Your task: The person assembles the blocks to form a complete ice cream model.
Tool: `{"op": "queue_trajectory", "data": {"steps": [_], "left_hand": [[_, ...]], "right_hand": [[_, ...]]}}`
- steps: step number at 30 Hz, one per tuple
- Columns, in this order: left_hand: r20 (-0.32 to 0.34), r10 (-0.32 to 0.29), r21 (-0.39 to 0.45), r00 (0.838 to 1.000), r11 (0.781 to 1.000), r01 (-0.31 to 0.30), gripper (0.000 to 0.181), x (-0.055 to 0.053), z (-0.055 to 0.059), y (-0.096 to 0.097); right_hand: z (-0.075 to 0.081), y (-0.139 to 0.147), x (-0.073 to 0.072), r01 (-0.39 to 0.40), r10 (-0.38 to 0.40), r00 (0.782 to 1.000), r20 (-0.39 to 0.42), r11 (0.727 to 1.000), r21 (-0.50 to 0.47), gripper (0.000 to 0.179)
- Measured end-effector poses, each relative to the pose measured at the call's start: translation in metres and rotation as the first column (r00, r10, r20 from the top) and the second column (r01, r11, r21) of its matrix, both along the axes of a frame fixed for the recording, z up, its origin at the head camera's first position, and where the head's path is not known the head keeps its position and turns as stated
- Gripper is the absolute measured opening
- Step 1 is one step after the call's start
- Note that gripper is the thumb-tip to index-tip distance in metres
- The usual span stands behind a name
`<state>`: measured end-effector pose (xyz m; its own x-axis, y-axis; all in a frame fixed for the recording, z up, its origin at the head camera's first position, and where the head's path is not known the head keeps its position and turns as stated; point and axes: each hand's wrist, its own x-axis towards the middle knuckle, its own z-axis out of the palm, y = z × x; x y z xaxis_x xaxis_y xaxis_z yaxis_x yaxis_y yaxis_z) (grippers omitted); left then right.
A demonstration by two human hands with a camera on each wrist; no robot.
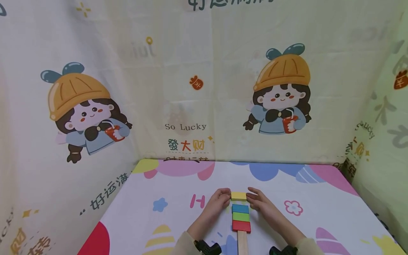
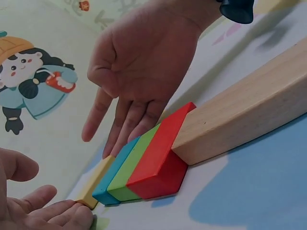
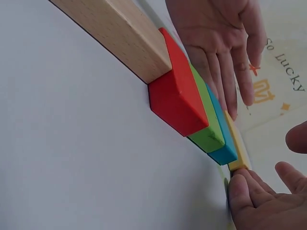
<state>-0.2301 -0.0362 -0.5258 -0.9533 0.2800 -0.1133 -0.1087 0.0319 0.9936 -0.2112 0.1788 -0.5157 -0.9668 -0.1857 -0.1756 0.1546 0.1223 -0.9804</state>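
Note:
A yellow block lies on the table between my two hands. The left hand has its fingertips right at the block's left end, and fingers of the right hand reach its right end. Both hands have their fingers fairly straight, as the wrist views show. Just nearer to me, a blue block, a green block and a red block lie side by side in a row. A plain wooden bar meets the middle of the red block and runs toward me.
The table has a white cover printed with coloured shapes. Behind it hangs a pale cloth with cartoon figures and lettering; more cloth closes in the left and right sides. Dark wrist devices sit at both sleeves.

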Motion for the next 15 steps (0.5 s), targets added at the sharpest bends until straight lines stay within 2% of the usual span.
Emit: {"op": "queue_trajectory", "data": {"steps": [6, 10, 15], "left_hand": [[0.006, -0.066, -0.004, 0.998, 0.998, 0.066, 0.04, 0.006, 0.0, -0.002], [0.001, -0.089, 0.01, 0.996, 0.996, 0.089, 0.041, 0.01, -0.001, -0.005], [0.063, -0.092, 0.027, 0.994, 0.996, 0.091, 0.039, 0.013, 0.0, -0.008]], "right_hand": [[0.0, 0.003, 0.008, -0.007, 0.006, 0.999, 0.035, 1.0, 0.003, 0.054], [0.002, 0.005, 0.014, -0.031, 0.03, 0.999, 0.04, 1.0, 0.008, 0.057], [0.001, 0.005, 0.022, -0.075, 0.074, 0.997, 0.031, 0.997, 0.011, 0.058]]}}
